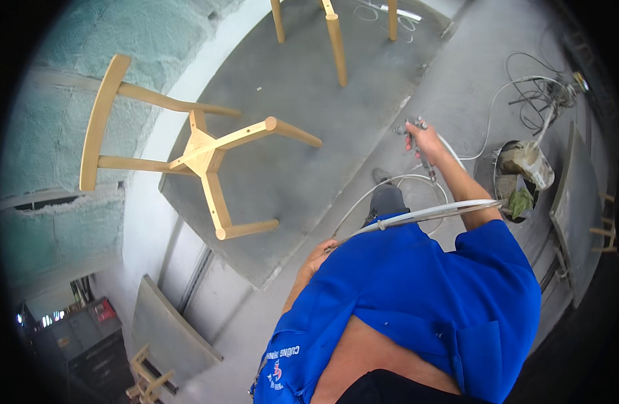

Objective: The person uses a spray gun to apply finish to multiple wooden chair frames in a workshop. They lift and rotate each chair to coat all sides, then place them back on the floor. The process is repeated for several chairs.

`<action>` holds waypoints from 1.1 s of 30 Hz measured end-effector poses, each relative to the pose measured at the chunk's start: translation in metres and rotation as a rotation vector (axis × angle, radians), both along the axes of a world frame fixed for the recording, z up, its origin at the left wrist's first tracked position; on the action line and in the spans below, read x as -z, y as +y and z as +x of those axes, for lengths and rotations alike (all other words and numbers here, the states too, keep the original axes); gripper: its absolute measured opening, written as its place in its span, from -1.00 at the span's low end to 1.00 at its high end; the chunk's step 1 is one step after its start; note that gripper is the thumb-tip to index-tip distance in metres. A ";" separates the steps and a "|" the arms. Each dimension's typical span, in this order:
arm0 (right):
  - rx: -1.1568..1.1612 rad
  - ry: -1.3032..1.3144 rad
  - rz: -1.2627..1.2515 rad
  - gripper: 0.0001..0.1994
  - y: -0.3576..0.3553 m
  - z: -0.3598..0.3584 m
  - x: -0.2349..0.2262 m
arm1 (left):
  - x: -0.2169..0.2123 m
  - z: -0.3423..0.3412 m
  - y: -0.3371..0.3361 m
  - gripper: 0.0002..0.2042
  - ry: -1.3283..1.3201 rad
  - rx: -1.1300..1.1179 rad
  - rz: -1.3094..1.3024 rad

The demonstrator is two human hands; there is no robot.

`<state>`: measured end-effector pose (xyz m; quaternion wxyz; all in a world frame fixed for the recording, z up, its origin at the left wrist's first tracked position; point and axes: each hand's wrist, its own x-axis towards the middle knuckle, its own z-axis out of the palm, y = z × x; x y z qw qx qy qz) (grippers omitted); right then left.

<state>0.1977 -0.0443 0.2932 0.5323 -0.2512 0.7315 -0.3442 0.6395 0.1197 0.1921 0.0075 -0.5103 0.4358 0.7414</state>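
My right hand point(427, 140) is wrapped round a metal spray gun point(426, 163), held out over the floor to the right of the grey platform. Close to my waist, my left hand point(315, 258) is closed on a white hose point(417, 214), which runs across the front of my blue shirt towards my right forearm. A pale wooden chair frame point(201, 153) with splayed legs and a curved rail lies on the platform to my left, apart from both hands. Part of another wooden frame point(335, 40) stands farther along the platform, cut off by the top edge.
The grey platform point(289, 195) has a straight edge before me. A bucket point(504, 176) with cloth and plastic stands at right, near tangled hoses point(548, 97). Hose loops lie by my feet. Grey boards point(168, 323) and more wooden frames point(148, 380) are behind. Teal-covered panels point(121, 40) line the left.
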 end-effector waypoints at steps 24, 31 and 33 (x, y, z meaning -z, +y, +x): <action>-0.951 -0.470 -0.335 -0.44 -0.281 -0.024 -0.109 | -0.074 -0.160 -0.011 -0.84 -0.375 -0.457 -0.582; -1.020 -0.308 -0.447 -0.57 -0.322 0.071 -0.147 | -0.066 -0.172 0.011 -0.95 -0.525 -0.634 -0.486; -0.941 -0.574 -0.500 -0.60 -0.329 0.086 -0.151 | -0.067 -0.179 0.012 -0.93 -0.523 -0.740 -0.348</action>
